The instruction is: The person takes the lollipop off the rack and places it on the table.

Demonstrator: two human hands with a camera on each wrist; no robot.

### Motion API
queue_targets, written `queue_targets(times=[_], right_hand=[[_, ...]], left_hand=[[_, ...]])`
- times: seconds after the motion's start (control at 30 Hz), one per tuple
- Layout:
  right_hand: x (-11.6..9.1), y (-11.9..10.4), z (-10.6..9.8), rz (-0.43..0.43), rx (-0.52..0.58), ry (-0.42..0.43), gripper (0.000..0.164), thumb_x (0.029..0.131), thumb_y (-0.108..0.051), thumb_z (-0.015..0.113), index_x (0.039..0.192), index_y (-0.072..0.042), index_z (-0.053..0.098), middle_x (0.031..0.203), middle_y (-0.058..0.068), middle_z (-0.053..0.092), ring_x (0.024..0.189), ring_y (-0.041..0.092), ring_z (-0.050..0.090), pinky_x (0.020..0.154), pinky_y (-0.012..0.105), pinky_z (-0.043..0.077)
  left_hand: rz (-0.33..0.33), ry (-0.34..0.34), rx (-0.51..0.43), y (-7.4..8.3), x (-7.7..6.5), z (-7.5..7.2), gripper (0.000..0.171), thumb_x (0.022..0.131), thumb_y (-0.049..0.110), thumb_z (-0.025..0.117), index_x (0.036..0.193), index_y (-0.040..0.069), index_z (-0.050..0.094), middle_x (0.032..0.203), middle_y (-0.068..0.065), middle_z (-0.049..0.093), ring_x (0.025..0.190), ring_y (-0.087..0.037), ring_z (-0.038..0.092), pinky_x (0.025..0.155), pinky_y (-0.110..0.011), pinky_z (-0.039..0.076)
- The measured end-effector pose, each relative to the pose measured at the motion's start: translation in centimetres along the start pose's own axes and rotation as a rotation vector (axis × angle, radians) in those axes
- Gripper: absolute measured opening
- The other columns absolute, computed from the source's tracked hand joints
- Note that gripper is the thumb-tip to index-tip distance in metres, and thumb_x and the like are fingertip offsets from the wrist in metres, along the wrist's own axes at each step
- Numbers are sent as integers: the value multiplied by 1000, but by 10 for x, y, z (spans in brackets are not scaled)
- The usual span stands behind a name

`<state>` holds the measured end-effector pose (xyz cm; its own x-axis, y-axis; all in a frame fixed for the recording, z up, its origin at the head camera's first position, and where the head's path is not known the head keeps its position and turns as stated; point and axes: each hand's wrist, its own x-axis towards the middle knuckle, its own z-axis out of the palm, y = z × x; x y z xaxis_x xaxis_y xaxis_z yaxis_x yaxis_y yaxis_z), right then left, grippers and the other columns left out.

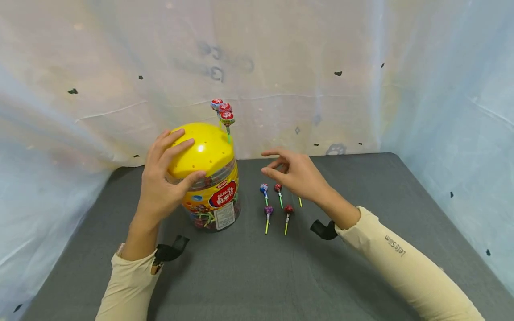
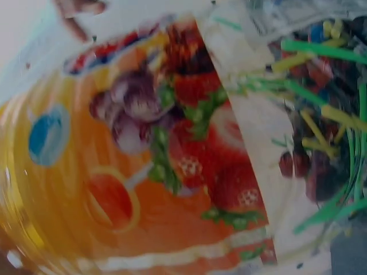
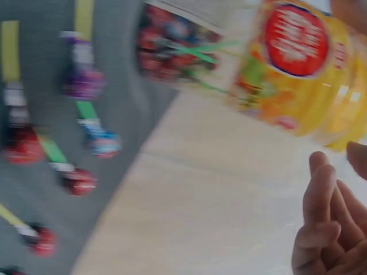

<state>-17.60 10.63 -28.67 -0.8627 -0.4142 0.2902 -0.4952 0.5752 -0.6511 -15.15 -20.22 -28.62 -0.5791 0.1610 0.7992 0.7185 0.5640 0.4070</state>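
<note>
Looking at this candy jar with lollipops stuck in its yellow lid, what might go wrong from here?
The three lollipops in the yellow lid stand bunched near its edge, so the right hand might knock one while reaching over. The left hand grips the lid from one side, so uneven pressure could tilt the jar. In the head view, the right hand hides most of one loose lollipop, which might get brushed unseen.

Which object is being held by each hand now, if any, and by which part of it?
The left hand holds the lollipop jar by its yellow domed lid, around the left side. The right hand holds nothing.
</note>
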Motion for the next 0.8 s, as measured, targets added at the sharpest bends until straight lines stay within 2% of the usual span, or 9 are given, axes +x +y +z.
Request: queue_targets(times=[0.17, 0.27, 0.33, 0.4, 0.47, 0.57, 0.63, 0.73, 0.8], right_hand=[[14, -33, -7, -107, 19, 34, 43, 96, -34, 66, 137, -27, 56, 107, -8, 74, 77, 7, 66, 66, 30, 54], [18, -45, -8, -156, 20, 57, 42, 96, -32, 66, 137, -26, 56, 107, -9, 73, 76, 3, 65, 64, 30, 53], [18, -50, -9, -178, 22, 71, 43, 97, -31, 66, 138, -25, 54, 108, -10, 73, 76, 3, 64, 64, 29, 53], [19, -54, -11, -196, 29, 83, 45, 97, -30, 66, 139, -24, 53, 110, -8, 72, 76, 3, 64, 65, 28, 53], [20, -57, -14, -224, 22, 105, 47, 96, -29, 66, 141, -21, 51, 111, -5, 72, 77, 5, 65, 66, 28, 54], [24, -64, -20, -261, -17, 142, 52, 96, -29, 67, 143, -19, 48, 115, -1, 72, 80, 9, 67, 68, 28, 55], [29, -68, -22, -286, -54, 152, 55, 95, -30, 68, 145, -18, 46, 117, 0, 71, 82, 11, 68, 69, 27, 55], [35, -73, -18, -300, -76, 120, 60, 95, -32, 68, 148, -21, 41, 121, 0, 69, 88, 10, 68, 71, 24, 55], [39, -73, -13, -315, -73, 100, 62, 95, -32, 68, 149, -22, 40, 122, 0, 69, 90, 9, 68, 71, 22, 55]], left_hand=[[68, -53, -55, -15, -2, -13, 74, 82, 62, 68, 129, 4, 64, 149, -15, 49, 149, -35, 29, 121, -55, 24], [72, -116, -61, -15, -2, -21, 75, 84, 61, 65, 131, 3, 61, 151, -16, 46, 151, -35, 25, 122, -58, 21], [62, -158, 18, -7, -2, -26, 75, 89, 63, 58, 135, 5, 58, 154, -16, 44, 153, -36, 19, 120, -63, 16], [41, -191, 139, 8, -2, -28, 76, 92, 66, 50, 139, 7, 55, 156, -14, 40, 153, -38, 15, 117, -69, 14], [10, -202, 279, 25, 0, -26, 72, 93, 62, 56, 141, 7, 53, 157, -13, 40, 152, -41, 16, 113, -73, 16], [-66, -177, 427, 46, 6, -14, 71, 89, 48, 70, 142, 6, 50, 158, -10, 38, 151, -40, 22, 109, -72, 24], [-107, -156, 517, 54, 9, -2, 75, 83, 41, 77, 145, 10, 47, 159, -9, 37, 150, -40, 24, 108, -72, 27], [-125, -122, 631, 57, 10, 11, 74, 84, 45, 75, 147, 17, 47, 157, -9, 41, 147, -42, 28, 105, -72, 31], [-122, -106, 669, 56, 7, 15, 71, 85, 47, 74, 146, 20, 50, 154, -10, 45, 145, -44, 32, 102, -73, 33]])
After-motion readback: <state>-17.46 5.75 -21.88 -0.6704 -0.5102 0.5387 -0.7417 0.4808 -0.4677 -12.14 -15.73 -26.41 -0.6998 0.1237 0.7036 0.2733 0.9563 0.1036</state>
